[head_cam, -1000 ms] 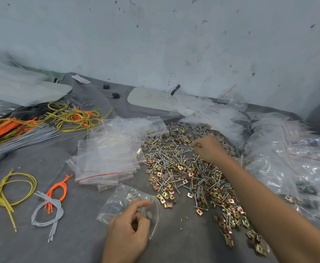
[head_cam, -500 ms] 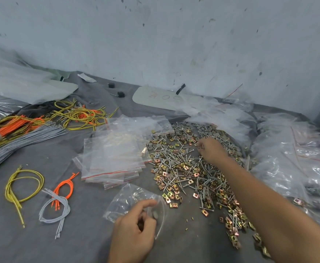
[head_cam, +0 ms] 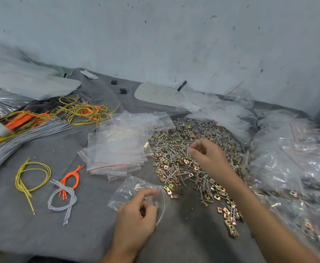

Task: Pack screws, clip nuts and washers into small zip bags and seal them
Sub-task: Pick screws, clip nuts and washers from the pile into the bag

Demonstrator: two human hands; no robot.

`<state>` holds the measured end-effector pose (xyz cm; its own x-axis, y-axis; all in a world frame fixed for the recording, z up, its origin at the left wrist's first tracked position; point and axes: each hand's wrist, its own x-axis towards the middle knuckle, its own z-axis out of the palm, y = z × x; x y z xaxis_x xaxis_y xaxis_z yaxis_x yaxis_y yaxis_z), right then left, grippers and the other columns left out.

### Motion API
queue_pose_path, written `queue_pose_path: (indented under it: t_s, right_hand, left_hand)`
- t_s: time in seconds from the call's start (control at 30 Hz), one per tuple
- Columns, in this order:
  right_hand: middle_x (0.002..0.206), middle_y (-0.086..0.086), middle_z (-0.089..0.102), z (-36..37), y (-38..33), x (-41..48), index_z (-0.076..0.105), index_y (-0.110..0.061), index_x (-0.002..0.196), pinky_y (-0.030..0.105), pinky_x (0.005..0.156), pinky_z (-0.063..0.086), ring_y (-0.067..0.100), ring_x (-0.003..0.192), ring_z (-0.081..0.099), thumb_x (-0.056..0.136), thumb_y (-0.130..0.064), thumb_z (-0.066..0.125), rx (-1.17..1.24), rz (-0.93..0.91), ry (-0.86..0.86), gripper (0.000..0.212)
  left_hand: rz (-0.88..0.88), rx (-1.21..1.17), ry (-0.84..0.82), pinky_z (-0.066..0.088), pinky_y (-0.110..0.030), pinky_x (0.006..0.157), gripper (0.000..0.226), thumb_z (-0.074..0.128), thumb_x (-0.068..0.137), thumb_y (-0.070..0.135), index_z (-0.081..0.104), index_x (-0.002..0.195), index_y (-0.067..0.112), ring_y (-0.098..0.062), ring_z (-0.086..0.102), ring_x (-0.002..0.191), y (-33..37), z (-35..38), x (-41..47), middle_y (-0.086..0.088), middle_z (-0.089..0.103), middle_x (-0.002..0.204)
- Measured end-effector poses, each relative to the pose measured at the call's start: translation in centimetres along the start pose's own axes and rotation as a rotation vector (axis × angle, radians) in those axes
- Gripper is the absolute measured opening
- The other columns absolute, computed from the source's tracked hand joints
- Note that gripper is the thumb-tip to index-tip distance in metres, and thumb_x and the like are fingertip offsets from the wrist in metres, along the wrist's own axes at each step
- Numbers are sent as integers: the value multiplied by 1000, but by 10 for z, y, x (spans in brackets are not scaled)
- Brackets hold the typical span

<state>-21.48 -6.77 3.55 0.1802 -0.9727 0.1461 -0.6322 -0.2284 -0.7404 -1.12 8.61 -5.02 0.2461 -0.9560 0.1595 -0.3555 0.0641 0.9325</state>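
**Head view.** The left hand (head_cam: pixel 136 217) pinches the mouth of a small zip bag (head_cam: pixel 130 190) between thumb and fingers and holds it agape on the grey cloth (head_cam: pixel 79 234). The bag lies just on the near side of the hardware pile (head_cam: pixel 176 160) (screws, brass-coloured clip nuts and grey washers, all mixed). The right hand (head_cam: pixel 208 158) hovers over the pile with its fingers curled toward the thumb. Blur hides whether a piece is pinched there, so its grip cannot be told.

**Step in hand, as judged:** feeding picked pieces into the bag. It goes best if the mouth is kept wide and turned toward the pile, and each piece is released well inside the lip so the seal track stays clean.

**Room:** A stack of empty bags (head_cam: pixel 117 149) lies just beyond the held bag. Stray clip nuts from the pile's fringe lie near its right edge. Bare cloth between the two forearms gives a short, open path. The wire loops (head_cam: pixel 32 175) lie well apart to the left, and the heaped plastic bags (head_cam: pixel 292 168) crowd the right side.
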Motion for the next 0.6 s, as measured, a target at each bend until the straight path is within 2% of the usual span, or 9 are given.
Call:
queue_pose_path:
  t_s: [0.07,0.13,0.2,0.27,0.4,0.5,0.6]
  right_hand:
    - [82,-8,65,14,-16,-60,67,-31,87,21,61,48,6,70,58,85,-43,66,181,-61,-16,12]
    - [83,-9,62,38,-21,-104,68,-29,85,19,64,44,10,71,57,84,-38,69,185,-104,-10,9]
    - [84,-13,57,61,-21,-129,68,-30,88,18,67,43,8,76,57,87,-31,72,67,-145,-6,5]
    - [90,-18,54,77,-21,-137,69,-30,95,25,75,47,5,85,58,91,-29,70,-90,-197,29,4]
    - [100,-7,56,84,-28,-132,68,-32,113,36,82,49,16,96,56,100,-40,54,-304,-241,-3,21]
    - [91,-14,58,69,-31,-125,73,-32,110,29,76,49,4,83,57,97,-34,61,-160,-248,45,17]
    - [90,-24,57,40,-23,-99,72,-32,103,17,72,45,-4,79,54,97,-29,64,-199,-187,171,10]
  left_hand:
    - [9,0,15,56,-38,61,35,48,78,49,65,109,45,-20,61,56,1,-1,0,-2,63,59]
    - [10,9,29,56,-37,61,34,49,78,48,65,108,45,-16,61,56,1,-2,0,1,64,59]
    - [4,5,24,55,-38,58,32,51,78,43,65,107,46,-17,60,54,4,-3,-1,0,64,60]
    - [6,2,15,55,-38,56,32,52,79,34,64,106,46,-18,59,52,7,-3,-1,-2,62,59]
    - [4,7,3,51,-34,54,36,52,76,29,64,106,45,-17,56,49,9,-5,-1,-4,60,56]
    - [-31,2,-18,56,-37,58,37,50,76,30,64,107,45,-18,62,54,10,-6,0,-2,65,58]
    - [-35,4,-28,59,-40,62,34,54,81,24,65,106,44,-17,68,61,9,-6,0,-2,67,61]
